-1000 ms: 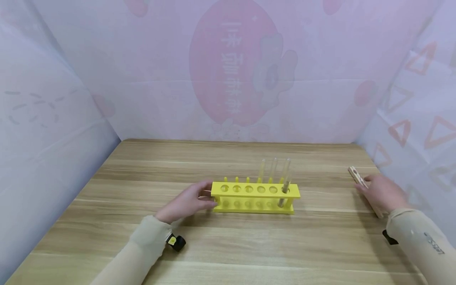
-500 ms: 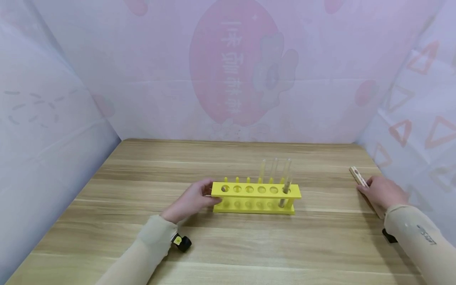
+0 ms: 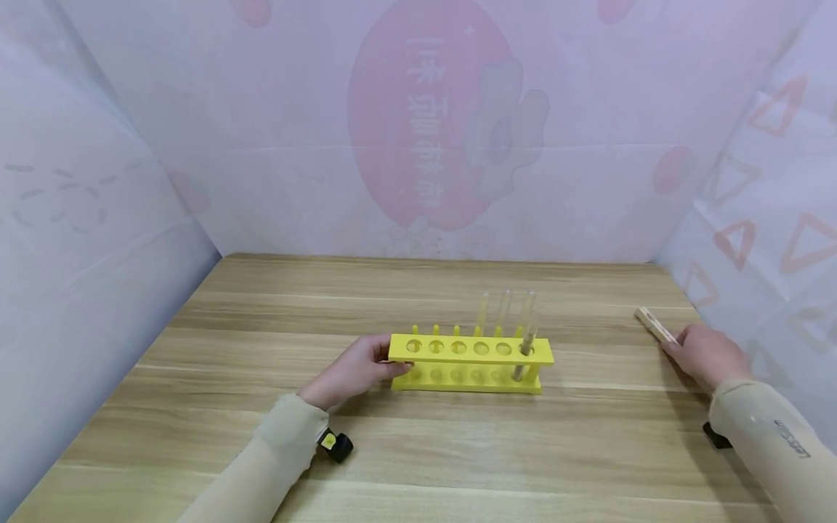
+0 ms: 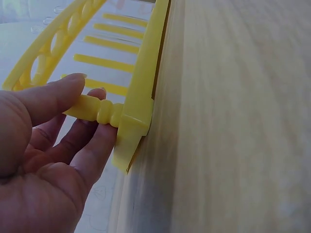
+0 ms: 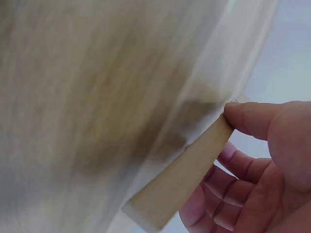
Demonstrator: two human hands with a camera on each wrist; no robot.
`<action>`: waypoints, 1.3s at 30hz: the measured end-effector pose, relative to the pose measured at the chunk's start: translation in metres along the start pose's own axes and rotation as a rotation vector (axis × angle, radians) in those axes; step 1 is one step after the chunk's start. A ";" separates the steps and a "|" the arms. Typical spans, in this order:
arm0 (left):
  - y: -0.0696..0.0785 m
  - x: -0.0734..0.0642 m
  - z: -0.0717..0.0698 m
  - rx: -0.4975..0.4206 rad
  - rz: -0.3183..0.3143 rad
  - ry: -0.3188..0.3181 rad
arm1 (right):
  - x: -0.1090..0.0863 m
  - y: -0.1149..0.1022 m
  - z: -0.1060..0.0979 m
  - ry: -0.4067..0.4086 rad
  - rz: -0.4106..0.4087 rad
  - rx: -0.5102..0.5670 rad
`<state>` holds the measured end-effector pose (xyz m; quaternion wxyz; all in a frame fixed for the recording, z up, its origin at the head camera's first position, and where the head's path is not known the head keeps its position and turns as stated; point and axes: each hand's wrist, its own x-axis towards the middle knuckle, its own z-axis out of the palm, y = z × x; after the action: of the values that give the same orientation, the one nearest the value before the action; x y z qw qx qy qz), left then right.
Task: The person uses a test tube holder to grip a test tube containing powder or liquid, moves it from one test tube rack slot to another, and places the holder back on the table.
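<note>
A yellow test tube rack [image 3: 469,357] stands upright on the wooden table. At its left end, my left hand [image 3: 353,372] grips the end post [image 4: 88,108] between thumb and fingers. One glass test tube [image 3: 526,345] with greyish contents leans in the rightmost hole. Several clear tubes [image 3: 506,305] rise over the pegs along the rack's back right. Over at the right side of the table, my right hand [image 3: 709,354] pinches a wooden test tube clamp [image 3: 654,323]. The right wrist view shows the clamp [image 5: 180,174] held by thumb and fingers, its wide end angled down-left.
Printed fabric walls [image 3: 281,145] enclose the table [image 3: 431,465] at the back and both sides. Small black wrist cameras [image 3: 338,446] sit at the cuffs. The rack's other holes, left of the tube, hold nothing.
My left hand has moved slightly right, its thumb now farther over the rack's end. The clamp in my right hand has turned, its far end shifting a little left. The rack has barely moved.
</note>
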<state>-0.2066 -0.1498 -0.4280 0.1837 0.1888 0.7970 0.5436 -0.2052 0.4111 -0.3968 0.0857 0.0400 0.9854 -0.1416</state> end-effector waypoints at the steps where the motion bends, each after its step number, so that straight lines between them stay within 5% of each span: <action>1: 0.000 0.000 0.000 0.002 -0.001 -0.001 | -0.002 -0.001 -0.001 0.003 -0.006 0.006; 15: 0.000 0.000 0.002 0.024 0.005 0.010 | -0.036 -0.057 -0.014 0.162 -0.139 0.081; 25: 0.001 0.001 0.002 0.042 0.008 -0.002 | -0.060 -0.098 -0.006 0.505 -0.425 0.035; 39: 0.001 0.000 0.002 0.042 0.011 -0.008 | -0.084 -0.132 -0.009 0.655 -0.483 0.048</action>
<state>-0.2060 -0.1477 -0.4274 0.1801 0.1991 0.8064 0.5269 -0.1377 0.2825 -0.3375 -0.2691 -0.1475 0.9381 -0.1605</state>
